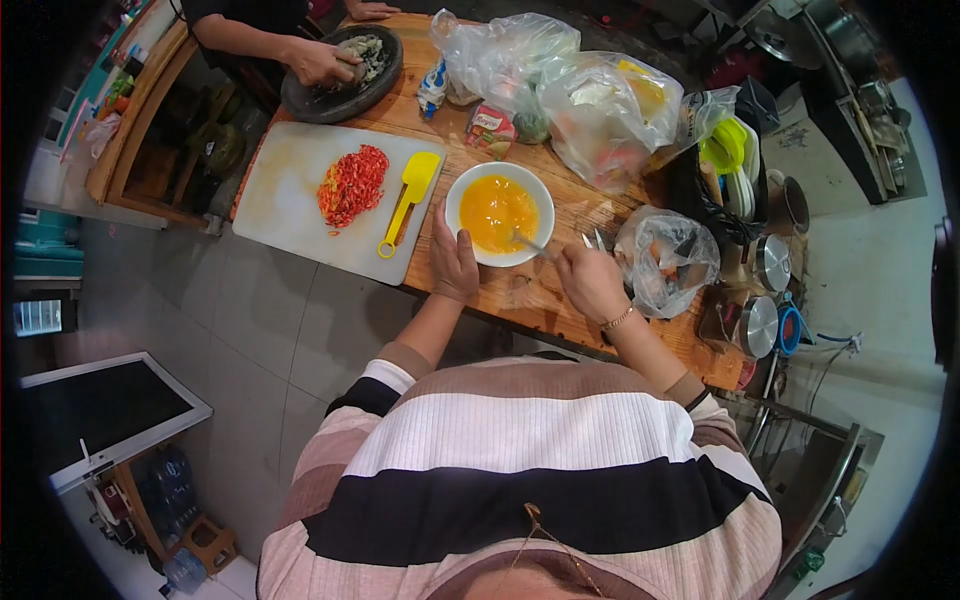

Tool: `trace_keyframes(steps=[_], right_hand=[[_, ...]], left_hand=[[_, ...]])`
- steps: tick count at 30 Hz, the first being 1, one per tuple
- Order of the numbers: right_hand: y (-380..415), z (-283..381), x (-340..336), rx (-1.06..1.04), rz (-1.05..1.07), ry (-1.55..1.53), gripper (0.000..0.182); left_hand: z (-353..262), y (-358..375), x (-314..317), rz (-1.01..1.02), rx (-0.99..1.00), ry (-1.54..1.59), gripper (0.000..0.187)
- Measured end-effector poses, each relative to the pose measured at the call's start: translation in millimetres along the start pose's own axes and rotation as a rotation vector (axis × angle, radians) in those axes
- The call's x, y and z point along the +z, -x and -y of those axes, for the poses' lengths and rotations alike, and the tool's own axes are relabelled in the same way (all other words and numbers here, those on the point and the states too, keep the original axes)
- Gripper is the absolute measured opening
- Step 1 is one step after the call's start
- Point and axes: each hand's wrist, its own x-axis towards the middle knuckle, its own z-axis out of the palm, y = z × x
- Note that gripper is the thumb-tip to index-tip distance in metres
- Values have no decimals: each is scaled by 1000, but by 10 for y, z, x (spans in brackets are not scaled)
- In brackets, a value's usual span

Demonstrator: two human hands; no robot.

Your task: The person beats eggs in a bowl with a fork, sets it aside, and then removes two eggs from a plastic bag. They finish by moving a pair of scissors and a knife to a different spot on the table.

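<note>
A white bowl of beaten yellow egg stands on the wooden table near its front edge. My left hand is curved against the bowl's left side, thumb by the rim, holding it. In my right hand is a slim metal utensil, gripped by its handle; its far end dips into the egg, so its shape there is hidden. Left of the bowl, a yellow spatula and a heap of chopped red chili lie on a white cutting board.
At the back left another person's hand works over a dark stone mortar. Plastic bags and a small red packet sit behind the bowl. A clear bag with brownish pieces and lidded jars stand to the right.
</note>
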Motion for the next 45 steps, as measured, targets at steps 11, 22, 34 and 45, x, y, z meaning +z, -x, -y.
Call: trace_keyframes(steps=[11, 22, 34, 45], right_hand=[[46, 37, -49, -53, 96, -153, 24], [30, -29, 23, -73, -162, -118, 26], [35, -48, -17, -33, -60, -26, 21], [67, -116, 43, -108, -35, -49, 26]], left_hand=[[-42, -19, 2, -12, 18, 15, 64], [-128, -35, -28, 11, 3, 39, 66], [-51, -15, -17, 16, 12, 7, 64], [-51, -3, 0, -8, 4, -1, 65]])
